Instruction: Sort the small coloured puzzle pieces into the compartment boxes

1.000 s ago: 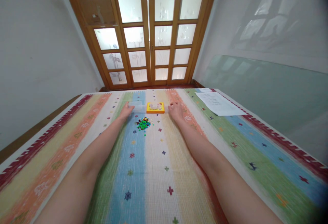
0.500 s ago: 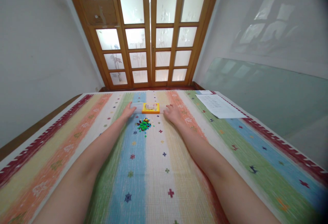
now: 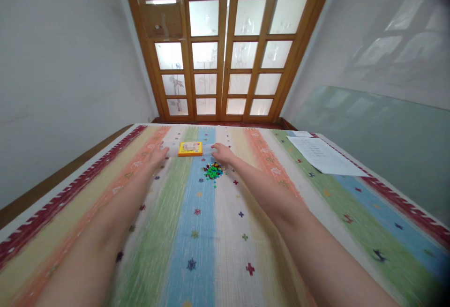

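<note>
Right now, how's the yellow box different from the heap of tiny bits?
The yellow box is one flat, straight-edged thing; the heap of tiny bits is many loose pieces with a ragged outline.
The yellow box is yellow and orange with a pale printed top; the heap is mostly green, with blue and dark bits.
The yellow box sits between the left hand and right hand; the heap is nearer the wearer.
Both are brightly coloured.
</note>
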Demonstrator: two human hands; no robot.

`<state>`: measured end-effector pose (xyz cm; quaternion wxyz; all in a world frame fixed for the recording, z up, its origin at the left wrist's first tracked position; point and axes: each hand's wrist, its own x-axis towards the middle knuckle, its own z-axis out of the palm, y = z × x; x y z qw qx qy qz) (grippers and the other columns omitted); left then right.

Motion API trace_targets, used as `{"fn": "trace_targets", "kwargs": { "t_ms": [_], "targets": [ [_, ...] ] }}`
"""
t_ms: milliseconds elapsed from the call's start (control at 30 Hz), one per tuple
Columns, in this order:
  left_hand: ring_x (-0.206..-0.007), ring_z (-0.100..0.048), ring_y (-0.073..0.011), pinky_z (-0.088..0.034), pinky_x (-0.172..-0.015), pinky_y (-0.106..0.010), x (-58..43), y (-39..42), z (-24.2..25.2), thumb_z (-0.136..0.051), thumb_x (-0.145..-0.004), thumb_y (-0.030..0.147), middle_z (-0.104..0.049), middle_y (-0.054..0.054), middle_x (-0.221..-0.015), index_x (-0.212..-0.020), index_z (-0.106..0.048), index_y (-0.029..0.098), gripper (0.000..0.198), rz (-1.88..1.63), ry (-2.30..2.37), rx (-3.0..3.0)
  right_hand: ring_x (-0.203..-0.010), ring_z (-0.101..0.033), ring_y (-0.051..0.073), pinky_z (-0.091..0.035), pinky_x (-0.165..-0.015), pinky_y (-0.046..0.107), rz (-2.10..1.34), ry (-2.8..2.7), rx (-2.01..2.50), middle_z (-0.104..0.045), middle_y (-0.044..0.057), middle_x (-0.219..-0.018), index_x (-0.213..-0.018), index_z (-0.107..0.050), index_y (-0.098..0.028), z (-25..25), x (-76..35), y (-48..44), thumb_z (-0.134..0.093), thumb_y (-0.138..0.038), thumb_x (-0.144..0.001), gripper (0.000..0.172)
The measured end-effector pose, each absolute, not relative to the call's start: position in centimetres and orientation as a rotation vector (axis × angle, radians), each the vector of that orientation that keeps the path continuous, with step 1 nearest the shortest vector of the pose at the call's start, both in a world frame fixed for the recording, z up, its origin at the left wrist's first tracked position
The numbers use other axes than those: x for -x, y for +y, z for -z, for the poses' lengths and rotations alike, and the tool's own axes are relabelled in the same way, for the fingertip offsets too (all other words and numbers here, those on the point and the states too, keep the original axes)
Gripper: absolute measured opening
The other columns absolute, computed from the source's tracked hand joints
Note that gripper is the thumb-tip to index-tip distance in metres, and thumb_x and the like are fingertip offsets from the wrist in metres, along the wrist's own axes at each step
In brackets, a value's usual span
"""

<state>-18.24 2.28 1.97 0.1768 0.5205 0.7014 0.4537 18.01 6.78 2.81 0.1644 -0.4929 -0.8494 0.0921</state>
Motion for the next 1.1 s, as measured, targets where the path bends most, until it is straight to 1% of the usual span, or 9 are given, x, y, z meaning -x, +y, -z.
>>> {"fn": "trace_targets", "kwargs": {
  "t_ms": [100, 267, 433, 567, 633, 733, 867, 967, 1100],
  "targets": [
    [-0.137, -0.055, -0.0304, -0.039, -0.118, -0.044, 21.4, 0.8, -1.9, -0.064, -0.090, 0.039, -0.059, -0.015, -0.149, -0.146, -0.055, 0.019, 0.060, -1.317, 2.086, -1.394, -0.134, -0.056, 0.029, -0.042, -0.114, 0.037, -0.254, -2.474, 1.381, -0.056, 0.018, -0.148, -0.142, -0.060, -0.014, -2.7, -13.5, 7.2, -0.058, -0.032, -0.096, 0.050],
    [-0.129, -0.060, -0.0260, -0.045, -0.114, -0.039, 25.1, -0.2, -1.3, -0.054, -0.097, 0.039, -0.062, -0.013, -0.144, -0.146, -0.055, 0.016, 0.054, -1.474, 2.167, -1.299, -0.147, -0.042, 0.031, -0.036, -0.120, 0.042, -0.156, -2.568, 1.297, -0.045, 0.019, -0.158, -0.150, -0.051, -0.015, -2.0, -7.9, 7.4, -0.058, -0.035, -0.097, 0.057],
    [-0.134, -0.057, -0.0273, -0.042, -0.118, -0.039, 26.3, 0.8, -0.5, -0.060, -0.092, 0.038, -0.058, -0.013, -0.149, -0.146, -0.054, 0.016, 0.059, -1.460, 2.199, -1.334, -0.152, -0.033, 0.033, -0.035, -0.121, 0.049, -0.167, -2.562, 1.403, -0.041, 0.015, -0.162, -0.153, -0.048, -0.021, -2.4, -6.4, 8.1, -0.057, -0.029, -0.097, 0.057],
    [-0.141, -0.052, -0.0289, -0.037, -0.121, -0.040, 26.3, 1.0, -0.3, -0.066, -0.087, 0.038, -0.052, -0.016, -0.154, -0.151, -0.047, 0.017, 0.070, -1.402, 2.211, -1.414, -0.139, -0.050, 0.037, -0.044, -0.112, 0.052, -0.225, -2.497, 1.447, -0.042, 0.018, -0.159, -0.151, -0.049, -0.023, -2.8, -6.6, 7.6, -0.056, -0.034, -0.097, 0.055],
    [-0.138, -0.054, -0.0289, -0.040, -0.119, -0.040, 26.1, 0.9, -0.2, -0.067, -0.086, 0.036, -0.053, -0.016, -0.153, -0.152, -0.043, 0.018, 0.072, -1.362, 2.205, -1.443, -0.129, -0.058, 0.037, -0.048, -0.106, 0.051, -0.217, -2.451, 1.465, -0.045, 0.020, -0.153, -0.148, -0.051, -0.022, -2.8, -6.9, 7.0, -0.054, -0.036, -0.098, 0.052],
    [-0.131, -0.059, -0.0292, -0.044, -0.114, -0.042, 25.7, 0.9, -0.1, -0.066, -0.085, 0.032, -0.057, -0.016, -0.147, -0.149, -0.041, 0.019, 0.071, -1.323, 2.213, -1.468, -0.120, -0.063, 0.035, -0.051, -0.101, 0.049, -0.202, -2.388, 1.479, -0.049, 0.020, -0.147, -0.143, -0.053, -0.021, -2.8, -7.4, 6.3, -0.050, -0.034, -0.099, 0.046],
    [-0.126, -0.059, -0.0276, -0.044, -0.112, -0.042, 25.3, 0.8, -0.5, -0.063, -0.084, 0.028, -0.057, -0.017, -0.139, -0.141, -0.045, 0.016, 0.061, -1.328, 2.314, -1.482, -0.118, -0.064, 0.033, -0.052, -0.101, 0.046, -0.190, -2.422, 1.436, -0.051, 0.019, -0.146, -0.141, -0.054, -0.020, -2.8, -8.0, 6.2, -0.055, -0.035, -0.097, 0.046],
    [-0.128, -0.055, -0.0284, -0.042, -0.114, -0.043, 25.0, 0.7, -0.9, -0.062, -0.084, 0.024, -0.056, -0.017, -0.134, -0.135, -0.052, 0.016, 0.053, -1.307, 2.408, -1.520, -0.124, -0.061, 0.034, -0.050, -0.105, 0.045, -0.179, -2.454, 1.409, -0.047, 0.019, -0.152, -0.142, -0.053, -0.020, -2.8, -8.1, 6.3, -0.059, -0.036, -0.096, 0.050],
    [-0.125, -0.058, -0.0304, -0.042, -0.115, -0.045, 24.7, 0.5, -1.3, -0.061, -0.084, 0.022, -0.056, -0.016, -0.130, -0.136, -0.055, 0.018, 0.052, -1.277, 2.433, -1.511, -0.131, -0.057, 0.034, -0.047, -0.110, 0.045, -0.175, -2.444, 1.415, -0.043, 0.019, -0.157, -0.146, -0.051, -0.020, -2.4, -7.9, 6.1, -0.062, -0.037, -0.094, 0.056]
  ]
}}
